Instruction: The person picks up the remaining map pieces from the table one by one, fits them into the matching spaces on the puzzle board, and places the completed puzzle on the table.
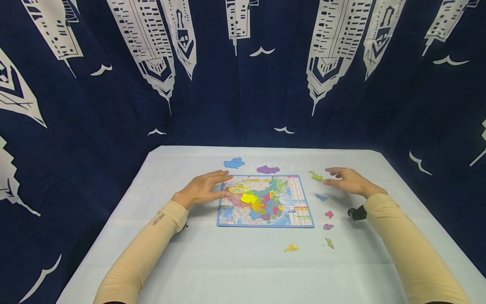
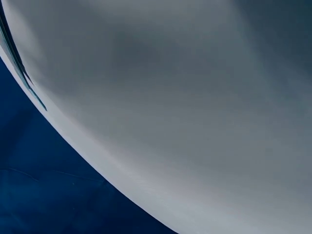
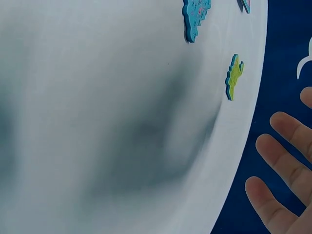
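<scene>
A blue-rimmed map puzzle board (image 1: 300, 190) lies on the white table, a colourful map of China at its middle. My left hand (image 1: 203, 188) reaches over the board's left edge with fingers extended, fingertips close to the upper-left corner; its own wrist view shows only tabletop and dark cloth. To the right of the board, my right hand (image 1: 349, 179) has its fingertips right at a green puzzle piece (image 1: 316, 176). In the right wrist view that hand's fingers (image 3: 287, 170) are spread with nothing between them, and the green piece stands apart from them.
Beyond the board lie a blue piece (image 1: 234, 163) and a purple piece (image 1: 268, 169). Down the right side are a small blue piece (image 1: 321, 197), a red one (image 1: 329, 214), a purple one (image 1: 328, 227) and a green one (image 1: 330, 243). A yellow piece (image 1: 291, 248) lies in front.
</scene>
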